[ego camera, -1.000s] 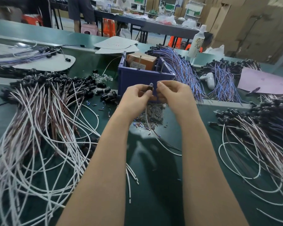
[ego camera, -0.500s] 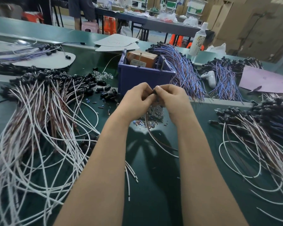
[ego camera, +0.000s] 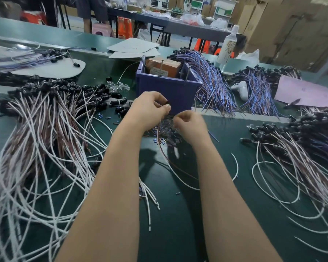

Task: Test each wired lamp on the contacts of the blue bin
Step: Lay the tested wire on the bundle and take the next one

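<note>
The blue bin (ego camera: pixel 169 89) stands just beyond my hands, with thin metal contact pins (ego camera: pixel 187 72) upright at its rim and a brown box (ego camera: pixel 164 68) inside. My left hand (ego camera: pixel 150 108) pinches the black head of a wired lamp (ego camera: pixel 167 102) in front of the bin's near wall. My right hand (ego camera: pixel 189 122) is a little lower and to the right, its fingertips pinched together close to the lamp's lead. What they pinch is too small to make out surely. The lamp's white and brown wire (ego camera: pixel 180 178) hangs down and curves across the green table between my forearms.
A big heap of white-wired black lamps (ego camera: pixel 45 114) lies on the left and another heap (ego camera: pixel 301 148) on the right. Blue-wired bundles (ego camera: pixel 214 87) lie right of the bin. Small clear parts (ego camera: pixel 169 135) are heaped under my hands. A white bottle (ego camera: pixel 228 46) and pink paper (ego camera: pixel 309 93) lie at the back right.
My hands were pressed together on the lamp in front of the bin. They have dropped lower and parted a little, the right hand moving down and to the right.
</note>
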`<action>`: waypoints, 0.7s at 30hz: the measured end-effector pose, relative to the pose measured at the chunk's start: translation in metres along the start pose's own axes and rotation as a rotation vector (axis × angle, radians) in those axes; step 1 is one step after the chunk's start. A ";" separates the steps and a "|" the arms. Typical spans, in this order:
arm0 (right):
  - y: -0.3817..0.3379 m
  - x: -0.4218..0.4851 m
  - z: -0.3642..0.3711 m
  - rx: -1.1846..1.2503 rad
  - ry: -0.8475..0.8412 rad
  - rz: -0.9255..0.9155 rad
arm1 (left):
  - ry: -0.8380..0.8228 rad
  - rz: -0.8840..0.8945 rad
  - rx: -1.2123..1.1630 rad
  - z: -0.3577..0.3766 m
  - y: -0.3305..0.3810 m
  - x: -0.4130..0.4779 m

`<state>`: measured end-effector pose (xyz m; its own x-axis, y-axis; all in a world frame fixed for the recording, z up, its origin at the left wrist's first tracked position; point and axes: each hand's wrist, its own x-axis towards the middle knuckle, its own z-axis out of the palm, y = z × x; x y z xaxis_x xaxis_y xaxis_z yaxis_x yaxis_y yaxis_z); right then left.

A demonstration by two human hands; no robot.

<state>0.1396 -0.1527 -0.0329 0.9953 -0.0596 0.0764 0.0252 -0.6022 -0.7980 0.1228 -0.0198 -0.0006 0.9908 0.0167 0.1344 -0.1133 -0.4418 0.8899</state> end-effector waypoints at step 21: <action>-0.026 -0.012 -0.029 0.449 -0.026 -0.238 | -0.064 0.065 -0.049 -0.004 -0.004 -0.004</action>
<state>0.1242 -0.1594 0.0040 0.9589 0.0608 0.2770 0.2836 -0.1951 -0.9389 0.1188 -0.0144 -0.0030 0.9837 -0.0691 0.1661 -0.1798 -0.3960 0.9005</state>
